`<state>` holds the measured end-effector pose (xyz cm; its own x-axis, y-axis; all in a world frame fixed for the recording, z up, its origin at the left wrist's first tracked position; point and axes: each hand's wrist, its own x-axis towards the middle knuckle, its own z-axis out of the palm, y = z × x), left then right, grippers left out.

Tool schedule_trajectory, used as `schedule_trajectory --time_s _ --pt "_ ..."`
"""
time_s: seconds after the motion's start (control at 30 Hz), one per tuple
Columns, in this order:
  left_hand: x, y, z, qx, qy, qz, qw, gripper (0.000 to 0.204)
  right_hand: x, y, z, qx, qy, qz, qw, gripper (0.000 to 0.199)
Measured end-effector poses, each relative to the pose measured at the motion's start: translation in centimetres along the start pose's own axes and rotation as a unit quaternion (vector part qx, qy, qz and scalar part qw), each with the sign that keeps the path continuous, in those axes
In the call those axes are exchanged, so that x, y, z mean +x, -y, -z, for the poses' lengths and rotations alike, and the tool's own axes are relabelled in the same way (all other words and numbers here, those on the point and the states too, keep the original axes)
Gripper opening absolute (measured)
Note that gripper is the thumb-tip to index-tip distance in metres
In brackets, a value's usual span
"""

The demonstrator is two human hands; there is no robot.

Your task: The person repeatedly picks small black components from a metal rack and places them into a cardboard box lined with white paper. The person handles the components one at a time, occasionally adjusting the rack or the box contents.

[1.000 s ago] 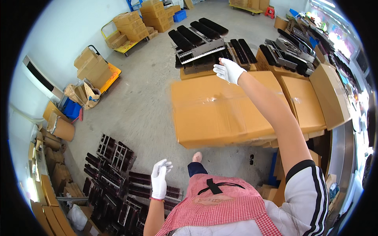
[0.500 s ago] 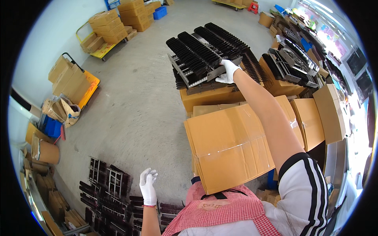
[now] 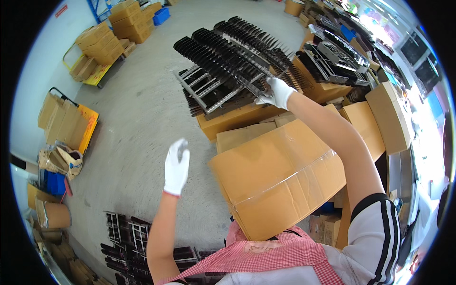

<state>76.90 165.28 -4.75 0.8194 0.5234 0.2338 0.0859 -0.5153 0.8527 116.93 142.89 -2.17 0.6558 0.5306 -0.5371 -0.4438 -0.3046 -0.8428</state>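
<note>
Cardboard carton (image 3: pixel 275 166), crossed by clear tape (image 3: pixel 289 177), is seen before the checked apron (image 3: pixel 285 252), contents hidden. Beyond it, black racks (image 3: pixel 209 50) are stacked on another box (image 3: pixel 223 124); a rack end is clamped by the right hand's (image 3: pixel 276 93) fingers. The left hand (image 3: pixel 176 168) is held aloft, thumb and fingers apart. Small lettering is borne by a red wall sign (image 3: pixel 61 11).

- We found the right hand (image 3: pixel 278 93) had gripped the black bristled rack (image 3: pixel 216 47).
- We saw the left hand (image 3: pixel 176 166) had advanced.
- We noted the carton (image 3: pixel 273 178) nearer the apron (image 3: pixel 285 254).
</note>
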Motion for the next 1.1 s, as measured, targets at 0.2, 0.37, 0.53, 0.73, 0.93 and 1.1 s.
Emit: schedule_trajectory --time_s 0.2,0.37,0.53,0.73,0.93,1.1 --pt "17.7 -1.2 -5.6 0.246 -0.051 -0.196 0.948 0.06 -13.0 -5.3 10.0 0.25 0.212 0.103 0.939 0.046" --pt "28.5 -3.0 -9.0 0.483 0.065 -0.067 0.87 0.114 -29.7 -10.8 14.6 0.119 -0.216 0.118 0.962 0.031" --pt "33.9 -2.6 -12.0 0.454 0.165 -0.026 0.875 0.125 -40.8 -17.1 15.9 0.142 -0.299 0.11 0.937 0.019" --pt "34.2 1.0 -14.7 0.416 0.064 -0.07 0.905 0.107 -44.9 -23.5 18.1 0.336 -0.435 0.032 0.835 0.029" --pt "33.2 -2.7 -14.5 0.4 0.051 -0.051 0.914 0.096 -45.1 -26.2 22.3 0.282 -0.441 0.031 0.851 0.033" --pt "31.7 -8.0 -12.7 0.419 0.038 -0.079 0.904 0.093 -42.9 -26.5 25.5 0.297 -0.433 0.021 0.851 0.034"
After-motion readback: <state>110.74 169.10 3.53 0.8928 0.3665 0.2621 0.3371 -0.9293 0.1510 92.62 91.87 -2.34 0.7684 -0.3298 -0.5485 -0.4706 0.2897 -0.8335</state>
